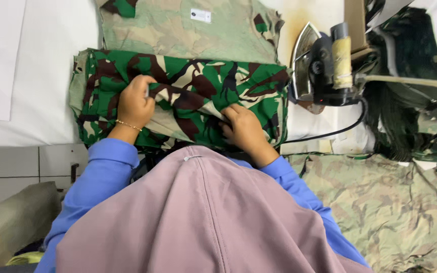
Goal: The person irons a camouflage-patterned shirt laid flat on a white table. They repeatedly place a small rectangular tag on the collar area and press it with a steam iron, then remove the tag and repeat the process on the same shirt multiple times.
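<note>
A folded camouflage garment (203, 86) in green, brown and tan lies on the white ironing surface (46, 76) in front of me. My left hand (135, 101) grips a fold of it near its left side, fingers curled into the cloth. My right hand (244, 129) pinches the cloth near the garment's lower middle. A thin gold bracelet circles my left wrist. My blue sleeves and mauve head covering (203, 217) fill the lower part of the view.
A paler inside-out camouflage piece (188, 30) lies behind the garment. A black electric iron (319, 65) stands on its heel at the right, its cord trailing down. More camouflage cloth (390, 202) is piled at the right. White tiles (11, 172) show at the lower left.
</note>
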